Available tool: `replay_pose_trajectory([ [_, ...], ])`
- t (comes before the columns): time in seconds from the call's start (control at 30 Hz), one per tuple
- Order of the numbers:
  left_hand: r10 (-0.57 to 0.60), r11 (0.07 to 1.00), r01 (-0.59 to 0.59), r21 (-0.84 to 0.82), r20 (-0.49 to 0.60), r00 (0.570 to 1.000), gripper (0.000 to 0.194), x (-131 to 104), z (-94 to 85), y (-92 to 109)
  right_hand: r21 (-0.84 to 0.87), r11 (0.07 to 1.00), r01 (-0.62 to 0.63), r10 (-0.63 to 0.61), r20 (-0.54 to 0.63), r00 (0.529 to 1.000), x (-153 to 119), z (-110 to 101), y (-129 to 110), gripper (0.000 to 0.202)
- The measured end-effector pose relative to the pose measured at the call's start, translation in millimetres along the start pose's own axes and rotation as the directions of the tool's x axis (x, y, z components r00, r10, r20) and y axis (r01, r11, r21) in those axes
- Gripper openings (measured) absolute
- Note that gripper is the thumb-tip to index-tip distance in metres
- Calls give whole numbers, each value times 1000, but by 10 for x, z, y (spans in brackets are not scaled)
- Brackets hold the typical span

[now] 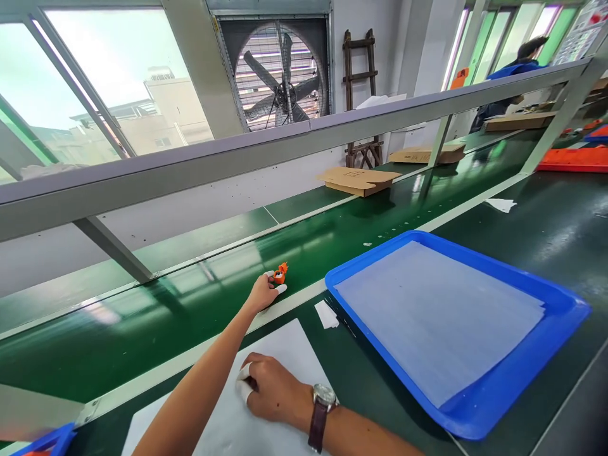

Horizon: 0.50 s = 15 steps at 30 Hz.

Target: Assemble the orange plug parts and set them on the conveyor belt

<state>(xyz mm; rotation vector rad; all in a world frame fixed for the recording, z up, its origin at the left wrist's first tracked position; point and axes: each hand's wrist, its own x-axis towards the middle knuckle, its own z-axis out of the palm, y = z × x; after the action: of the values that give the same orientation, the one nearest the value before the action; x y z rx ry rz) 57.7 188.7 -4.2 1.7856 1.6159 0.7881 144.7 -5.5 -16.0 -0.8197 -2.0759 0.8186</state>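
Over the green conveyor belt (190, 297), my left hand (264, 293) is stretched out, closed on a small orange toy figure (280, 275) between thumb and fingers. The figure has a white patch on it; finer detail is too small to tell. White finger cots cover some of that hand's fingertips. My right hand (275, 386) rests curled above a sheet of white paper (285, 342), its fingers closed, also wearing white cots. I see nothing in it, though the palm side is hidden. A wristwatch sits on the right wrist.
A blue tray (532, 386) lined with white sheets lies to the right. A paper scrap (327, 314) is beside it. Beyond the belt lie cardboard box pieces (361, 180). A metal rail (285, 142) crosses above the belt. A person (515, 69) is at the far right, near a red tray (574, 160).
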Motion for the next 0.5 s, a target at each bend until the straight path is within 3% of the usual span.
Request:
replay_pose_trajectory([
  [0.13,-11,1000,11,-5,-30,999,56,94,36,32,-12,1000,13,-13,5,1000,-3,8,13,13],
  [0.27,-8,994,6,-111,-20,1000,45,-95,-105,72,5,1000,8,-8,7,1000,-6,-1,1,14],
  [0.37,15,972,-15,-235,-2,1000,46,-480,-305,119,44,999,0,0,7,1000,-10,1,-6,16],
  [0.5,52,923,-42,-382,16,998,51,-1294,-657,177,99,995,-10,9,9,1000,-23,24,-9,17],
])
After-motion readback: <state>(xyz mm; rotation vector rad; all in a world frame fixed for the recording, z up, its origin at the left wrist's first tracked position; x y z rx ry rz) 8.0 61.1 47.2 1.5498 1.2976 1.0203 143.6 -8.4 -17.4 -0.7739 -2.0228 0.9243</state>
